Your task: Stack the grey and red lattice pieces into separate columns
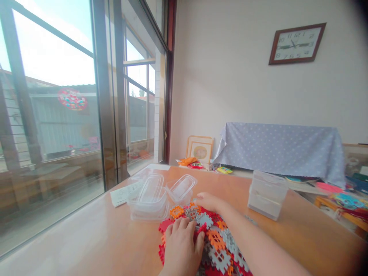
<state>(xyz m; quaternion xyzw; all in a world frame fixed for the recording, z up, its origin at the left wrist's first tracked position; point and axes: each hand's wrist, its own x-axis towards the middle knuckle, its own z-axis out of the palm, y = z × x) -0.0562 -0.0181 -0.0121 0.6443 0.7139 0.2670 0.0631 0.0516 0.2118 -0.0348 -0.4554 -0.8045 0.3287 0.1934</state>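
Note:
A pile of flat plastic interlocking building pieces in red, orange and grey lies at the near middle of the table. Several have notched edges and window-like holes. My left hand rests palm down on the near left of the pile, fingers bent slightly over the pieces and thumb apart. Around the far side of the pile curves my right hand, its edge against the pieces. One of its fingers points left, and the others are mostly hidden. No piece shows clearly gripped in either hand.
Stacked clear plastic containers and another clear container stand beyond the pile, left of it. Paper lies beside them. A taller translucent box stands at right. A window runs along the table's left side.

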